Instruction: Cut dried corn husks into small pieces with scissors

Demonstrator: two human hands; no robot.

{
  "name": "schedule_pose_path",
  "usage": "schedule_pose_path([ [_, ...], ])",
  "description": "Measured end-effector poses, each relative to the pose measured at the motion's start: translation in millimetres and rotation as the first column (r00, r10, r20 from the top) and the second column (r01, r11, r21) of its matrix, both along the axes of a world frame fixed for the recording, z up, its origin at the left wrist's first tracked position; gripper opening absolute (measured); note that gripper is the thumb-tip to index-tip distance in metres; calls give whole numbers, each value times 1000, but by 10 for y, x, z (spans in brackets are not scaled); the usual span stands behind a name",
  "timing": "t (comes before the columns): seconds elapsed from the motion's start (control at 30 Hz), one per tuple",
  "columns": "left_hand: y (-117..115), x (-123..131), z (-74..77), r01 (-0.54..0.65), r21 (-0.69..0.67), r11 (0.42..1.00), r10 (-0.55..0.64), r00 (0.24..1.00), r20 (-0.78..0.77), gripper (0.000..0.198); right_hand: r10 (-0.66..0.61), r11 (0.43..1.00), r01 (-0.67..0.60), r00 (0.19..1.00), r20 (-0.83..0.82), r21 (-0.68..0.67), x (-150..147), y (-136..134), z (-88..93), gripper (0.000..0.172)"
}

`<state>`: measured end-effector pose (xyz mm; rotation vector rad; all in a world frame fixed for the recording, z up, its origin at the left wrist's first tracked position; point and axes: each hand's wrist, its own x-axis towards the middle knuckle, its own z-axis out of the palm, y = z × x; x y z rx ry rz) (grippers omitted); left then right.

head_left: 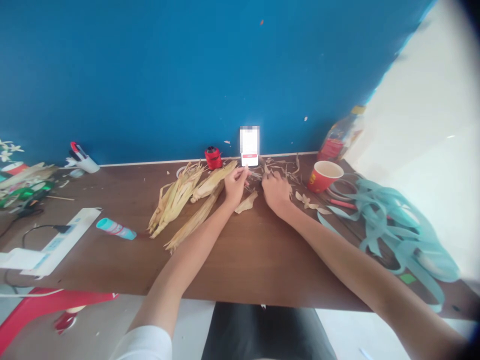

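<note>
The propped phone [249,146] shows a blurred, unreadable screen.

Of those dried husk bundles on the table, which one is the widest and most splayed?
The leftmost, a broad fanned bundle, lying farther from the left hand than the narrower bundle and the thin strip.

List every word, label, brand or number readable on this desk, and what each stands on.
Nothing here can be read with certainty.
Red paper cup: yellow mark, too blurred to read.
Plastic bottle: label too blurred.
Teal tube: print too small.
White card: pixelated, with a red bar.
White strip: blue print too blurred.
</note>
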<state>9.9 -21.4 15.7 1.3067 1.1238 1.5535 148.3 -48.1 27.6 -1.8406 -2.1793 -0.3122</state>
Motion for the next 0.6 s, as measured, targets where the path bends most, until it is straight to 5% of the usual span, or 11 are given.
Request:
schedule_pose_path([
  [0.43, -13, 21, 36, 63, -42, 997, -63, 998, 0, 36, 121, 988, -121, 993, -8, -99, 38, 10, 41, 35],
  [0.6, 34, 12, -13, 91, -32, 995, -90, 995, 35, 26, 111, 975, -145, 974, -197, -168, 145, 122, 77, 18],
])
